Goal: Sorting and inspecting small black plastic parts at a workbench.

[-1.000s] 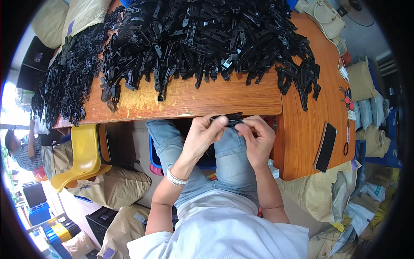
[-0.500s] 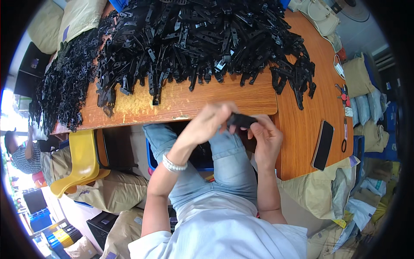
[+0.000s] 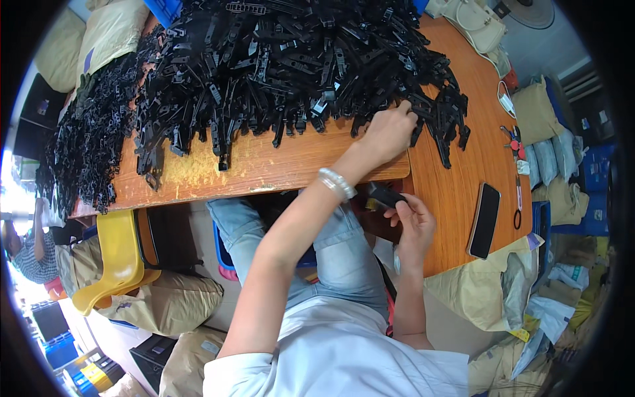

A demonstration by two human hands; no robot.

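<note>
My left hand [image 3: 390,134], with a white bead bracelet [image 3: 337,184] on its wrist, reaches across the table's front edge to the right part of a big heap of long black plastic parts [image 3: 284,73]. Its fingers are bent down among the parts at the heap's border, and their tips are hidden. Below the table edge, above my lap, my right hand [image 3: 415,221] pinches a short, dark black plastic piece [image 3: 387,196] between thumb and fingers. A small yellowish patch shows at the piece's left end.
Smaller black parts [image 3: 86,145] are heaped at the left of the wooden table [image 3: 436,192]. On its right lie a phone [image 3: 484,221], scissors [image 3: 518,212] and red-handled pliers [image 3: 514,142]. A yellow chair [image 3: 119,251] and sacks [image 3: 172,304] stand at left; another person [image 3: 36,248] is farther off.
My left hand has left the black piece and moved forward and right to the heap. The right hand keeps the piece, nearly in place. The view has shifted slightly.
</note>
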